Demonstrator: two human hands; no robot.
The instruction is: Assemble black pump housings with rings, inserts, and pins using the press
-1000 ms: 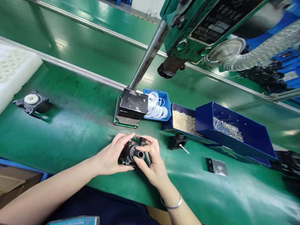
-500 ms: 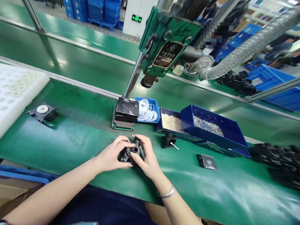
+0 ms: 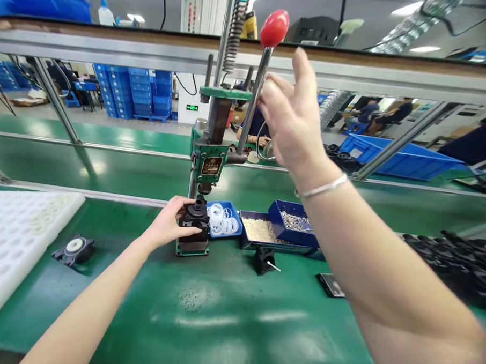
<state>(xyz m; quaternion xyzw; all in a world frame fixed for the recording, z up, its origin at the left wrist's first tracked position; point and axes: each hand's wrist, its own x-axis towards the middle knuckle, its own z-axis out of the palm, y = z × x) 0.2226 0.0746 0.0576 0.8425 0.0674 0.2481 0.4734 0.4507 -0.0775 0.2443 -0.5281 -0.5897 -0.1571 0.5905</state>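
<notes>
My left hand grips a black plastic housing with a short tube on top, thumb and fingers on its sides. The housing sits on the base block of a green hand press, below its ram. My right hand is raised beside the press lever, just under its red knob. Its thumb sticks up apart from the bent fingers, which are at the lever; whether they touch it is unclear.
A blue tray of white rings stands beside the press. Right of it are bins of pale small parts and metal pins. A black part with a white stick lies in front. White foam tray and another housing are left.
The housing has gone from between both hands over the table onto the press base, held by my left hand. My right hand has let go and risen to the lever. The view has tilted up.
</notes>
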